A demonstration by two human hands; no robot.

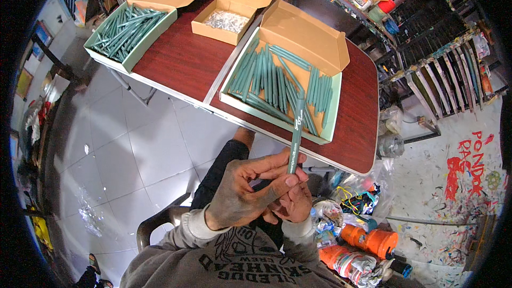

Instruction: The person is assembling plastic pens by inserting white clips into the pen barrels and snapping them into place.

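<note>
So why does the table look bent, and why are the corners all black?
Head view: a fisheye lens bows the straight edge of the table and leaves a black ring around the round picture. Light is even and soft, with a pale sheen on the floor tiles. The green pen in the left hand and right hand is sharp; things at the rim look squeezed.

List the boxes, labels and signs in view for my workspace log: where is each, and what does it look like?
Near box: right table end, pale green, tan lid open, teal pens inside.
Far box: table's left corner, pale green, full of teal pens.
Middle box: tan cardboard, silvery bits inside.
Held pen: teal, white print, pinched by left hand and right hand.
Floor lettering: red paint, right.
</note>
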